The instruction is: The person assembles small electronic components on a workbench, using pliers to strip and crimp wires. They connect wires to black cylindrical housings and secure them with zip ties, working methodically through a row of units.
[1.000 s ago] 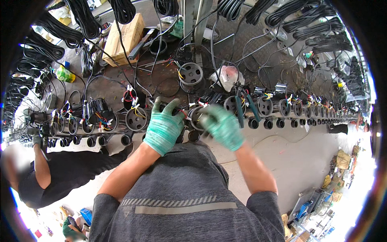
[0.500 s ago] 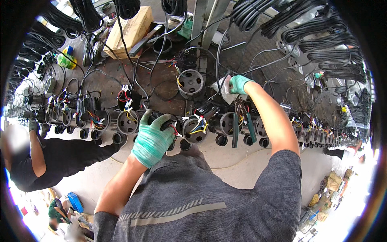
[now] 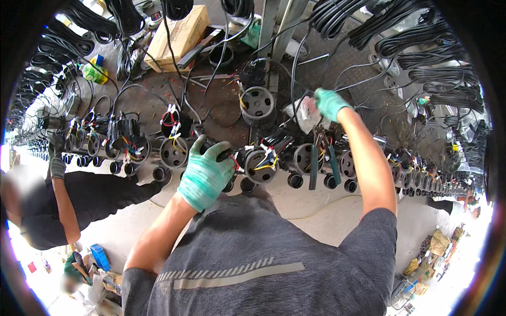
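My left hand [image 3: 207,175], in a pale green knit glove, is wrapped round a black part [image 3: 210,143] with coloured wires; the glove covers most of it. Just to its right is a round grey motor housing [image 3: 260,166] with yellow, red and white wires. My right hand [image 3: 331,105], gloved alike, is raised with its fingers closed, at the right of a clear plastic bag [image 3: 305,115]. Whatever those fingers hold, if anything, cannot be made out. Below that bag, wire-stripping pliers [image 3: 322,155] with dark green handles hang jaws up among the housings.
Similar housings stand in a long row along the bench edge. Another housing [image 3: 257,102] stands farther back, by a metal post [image 3: 279,31]. Coiled black cables [image 3: 337,18] hang overhead. A wooden box [image 3: 178,39] sits at the back left. At the left is another person [image 3: 58,210].
My right hand has drawn away from the plastic bag, up and to the right. My left hand keeps its grip on the black part. The whole view has shifted slightly.
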Motion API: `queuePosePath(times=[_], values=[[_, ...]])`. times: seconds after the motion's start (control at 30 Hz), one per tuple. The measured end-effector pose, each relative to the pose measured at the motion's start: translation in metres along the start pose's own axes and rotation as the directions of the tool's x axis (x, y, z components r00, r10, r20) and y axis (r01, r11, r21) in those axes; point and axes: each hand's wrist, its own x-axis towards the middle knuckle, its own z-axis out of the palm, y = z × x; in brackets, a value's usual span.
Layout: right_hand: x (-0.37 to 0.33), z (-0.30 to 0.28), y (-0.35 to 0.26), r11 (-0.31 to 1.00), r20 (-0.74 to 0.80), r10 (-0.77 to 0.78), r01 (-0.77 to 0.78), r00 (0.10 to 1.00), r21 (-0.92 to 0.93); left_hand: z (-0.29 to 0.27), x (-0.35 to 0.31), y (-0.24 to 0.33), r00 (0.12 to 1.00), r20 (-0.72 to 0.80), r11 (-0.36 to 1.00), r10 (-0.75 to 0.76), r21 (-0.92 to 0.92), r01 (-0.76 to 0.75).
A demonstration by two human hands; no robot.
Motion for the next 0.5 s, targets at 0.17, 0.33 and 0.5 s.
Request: queuePosePath(times=[0.17,0.33,0.5], values=[[-0.138,-0.082,-0.118,0.550,-0.120,0.160,0.012,0.980,0.835,0.007,-0.003,-0.002,1.000,-0.004,0.999,0.024,0.049,-0.024],[-0.224,-0.005,-0.208,0.492,-0.279,-0.014,0.249,0.960,0.834,0.008,-0.002,-0.004,0.999,0.024,0.998,0.033,0.061,-0.034],[-0.240,0.065,-0.284,0.242,-0.122,0.289,0.051,0.949,0.969,0.006,0.000,-0.004,1.000,0.005,1.000,0.000,0.030,0.000]])
